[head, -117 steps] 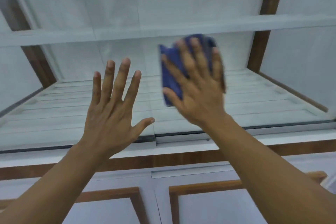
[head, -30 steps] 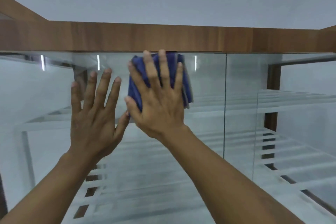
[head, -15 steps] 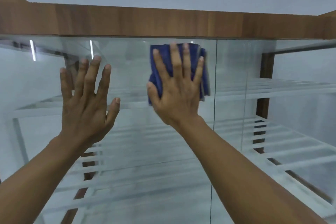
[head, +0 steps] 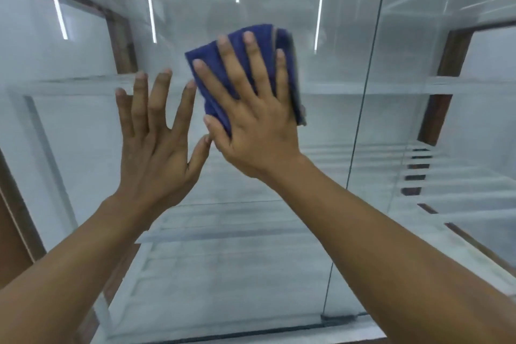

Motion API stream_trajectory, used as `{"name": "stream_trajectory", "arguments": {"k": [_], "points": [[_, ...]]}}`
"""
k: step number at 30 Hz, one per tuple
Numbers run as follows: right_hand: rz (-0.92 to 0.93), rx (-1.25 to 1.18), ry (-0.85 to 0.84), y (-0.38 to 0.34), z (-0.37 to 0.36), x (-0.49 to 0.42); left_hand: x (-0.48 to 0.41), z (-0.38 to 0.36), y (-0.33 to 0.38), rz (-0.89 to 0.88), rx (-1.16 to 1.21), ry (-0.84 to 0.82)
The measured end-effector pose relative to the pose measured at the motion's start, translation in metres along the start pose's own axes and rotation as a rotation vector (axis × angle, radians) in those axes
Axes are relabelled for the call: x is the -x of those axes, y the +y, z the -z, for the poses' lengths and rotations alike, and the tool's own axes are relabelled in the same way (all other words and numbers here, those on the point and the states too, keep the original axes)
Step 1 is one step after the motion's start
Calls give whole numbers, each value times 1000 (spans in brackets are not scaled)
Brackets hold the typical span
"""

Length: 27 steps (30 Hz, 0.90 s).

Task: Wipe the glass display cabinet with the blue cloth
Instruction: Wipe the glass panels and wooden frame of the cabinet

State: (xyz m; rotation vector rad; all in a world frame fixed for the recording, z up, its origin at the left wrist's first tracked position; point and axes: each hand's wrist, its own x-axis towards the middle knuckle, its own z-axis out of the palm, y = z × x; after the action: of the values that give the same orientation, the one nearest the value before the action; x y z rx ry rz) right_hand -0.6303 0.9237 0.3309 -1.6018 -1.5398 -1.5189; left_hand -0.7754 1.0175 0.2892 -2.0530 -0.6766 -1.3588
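The glass display cabinet (head: 279, 246) fills the view, its front pane right before me. A folded blue cloth (head: 212, 64) lies flat on the glass at mid height, a little left of the vertical seam between the panes. My right hand (head: 251, 120) presses the cloth against the pane with straight, spread fingers and covers most of it. My left hand (head: 156, 142) is spread flat against the glass just to the left, its thumb almost touching the right hand.
A vertical glass seam (head: 363, 120) runs right of the cloth. White slatted shelves (head: 460, 204) show behind the glass. Brown wooden posts (head: 446, 78) stand at the right and at the back left (head: 120, 36). Ceiling light strips reflect in the pane.
My right hand has carried the cloth down from the wooden top rail to mid pane. The left hand followed downward and closer to it. The view has tilted down, hiding the top rail.
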Motion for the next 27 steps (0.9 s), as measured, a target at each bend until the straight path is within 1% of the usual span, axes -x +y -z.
{"name": "stream_trajectory", "arguments": {"k": [1, 2, 3, 4, 7, 8, 9, 10, 11, 14, 15, 17, 18, 19, 20, 22, 23, 24, 25, 26, 27], "points": [[95, -22, -7, 0, -2, 2, 6, -2, 0, 8, -5, 10], [126, -20, 9, 12, -2, 7, 12, -4, 0, 13, -8, 17], [92, 11, 31, 31, 0, 15, 17, -6, 2, 15, -5, 19], [1, 54, 45, 55, 3, 28, 21, -7, 2, 14, 0, 19], [-437, 127, 22, 116, 16, 72, 26, -8, 1, 1, -15, 0], [-536, 122, 9, 117, 18, 79, 28, -8, 1, -4, -24, -10], [-587, 118, 13, 106, 16, 80, 30, -8, 2, -8, -27, -19], [-584, 109, 22, 84, 11, 75, 31, -8, 2, -11, -22, -26], [-521, 78, 28, 56, 5, 66, 32, -8, 1, -16, -14, -31], [-159, -32, 14, -37, -12, 39, 36, -8, -3, -33, -23, -26], [-78, -80, -1, -50, -14, 37, 41, -9, -5, -31, -24, -21], [25, -104, -8, -28, -15, 48, 53, -10, -9, -33, -7, -9], [36, -70, 1, -6, -14, 62, 59, -10, -10, -36, 2, -7], [-2, -20, 2, 20, -11, 80, 63, -10, -12, -38, 9, -10], [-77, 39, 1, 47, -8, 102, 66, -10, -14, -38, 14, -17], [-321, 120, -23, 87, -3, 142, 73, -11, -15, -28, 20, -31], [-461, 123, -27, 90, -3, 153, 77, -11, -15, -22, 24, -38], [-574, 107, -14, 80, -6, 155, 82, -12, -13, -17, 30, -46], [-632, 86, 12, 60, -11, 149, 87, -13, -10, -15, 34, -56], [-617, 52, 34, 32, -18, 138, 90, -14, -8, -15, 33, -65], [-529, 6, 34, 0, -24, 126, 91, -15, -7, -14, 29, -74]]}}
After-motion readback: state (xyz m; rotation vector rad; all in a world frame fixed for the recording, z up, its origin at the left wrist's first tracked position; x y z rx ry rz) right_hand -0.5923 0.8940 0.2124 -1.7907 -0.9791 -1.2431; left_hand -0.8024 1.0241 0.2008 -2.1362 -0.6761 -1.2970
